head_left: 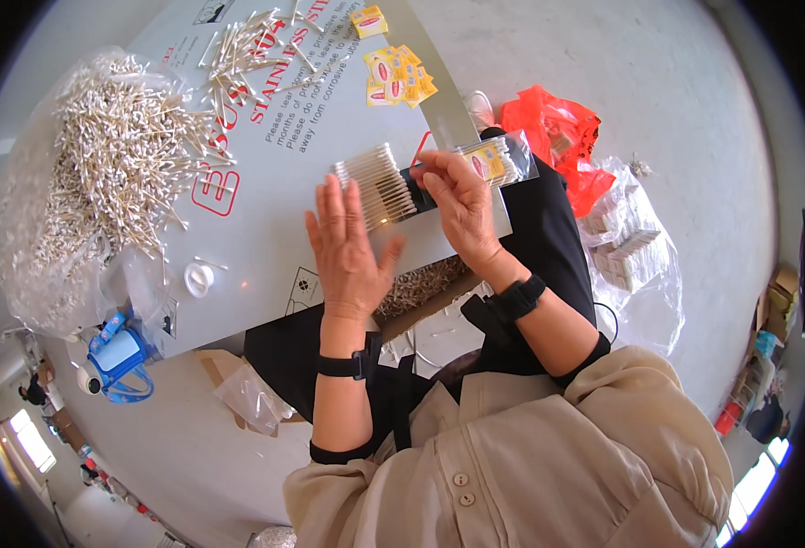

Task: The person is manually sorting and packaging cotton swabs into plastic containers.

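A row of cotton swabs [375, 187] lies side by side on the table, partly over a dark flat piece [419, 190]. My left hand [352, 251] is flat with fingers stretched out, its fingertips at the row's left side. At the row's right end my right hand [460, 203] is closed, thumb and fingers curled together over the dark piece; what lies between its fingertips is hidden. Just beyond it, a clear bag of cotton swabs with a yellow label [489, 163] lies at the table's right edge.
A large clear bag [19, 228] heaped with loose swabs covers the left. Scattered swabs [243, 55] and yellow label cards [398, 75] lie farther back. A white round lid [199, 279] sits front left. Red [553, 123] and clear bags [667, 292] stand on the floor right.
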Available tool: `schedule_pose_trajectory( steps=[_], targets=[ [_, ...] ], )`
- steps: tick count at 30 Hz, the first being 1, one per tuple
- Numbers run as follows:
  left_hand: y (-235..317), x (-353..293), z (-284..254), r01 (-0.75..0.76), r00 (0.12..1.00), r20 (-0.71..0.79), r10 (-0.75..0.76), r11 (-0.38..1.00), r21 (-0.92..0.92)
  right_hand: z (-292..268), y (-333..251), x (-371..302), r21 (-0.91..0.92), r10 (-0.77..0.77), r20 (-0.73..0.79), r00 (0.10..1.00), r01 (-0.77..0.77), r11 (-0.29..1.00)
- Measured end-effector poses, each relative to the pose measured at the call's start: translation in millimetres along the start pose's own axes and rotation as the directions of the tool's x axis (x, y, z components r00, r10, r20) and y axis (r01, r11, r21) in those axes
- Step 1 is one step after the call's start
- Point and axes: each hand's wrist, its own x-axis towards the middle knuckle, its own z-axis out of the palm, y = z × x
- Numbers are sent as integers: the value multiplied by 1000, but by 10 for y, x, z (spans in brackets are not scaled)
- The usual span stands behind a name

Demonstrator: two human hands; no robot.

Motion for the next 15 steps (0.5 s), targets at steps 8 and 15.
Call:
schedule_pose_trajectory(
  steps=[8, 15],
  targets=[
    [30, -79, 134, -42, 985, 173, -5, 963, 265, -88, -69, -82, -637, -219, 284, 934, 354, 685],
    [36, -88, 148, -36, 985, 169, -13, 959, 281, -81, -15, -90, -711, -247, 348, 904, 427, 559]
  ],
)
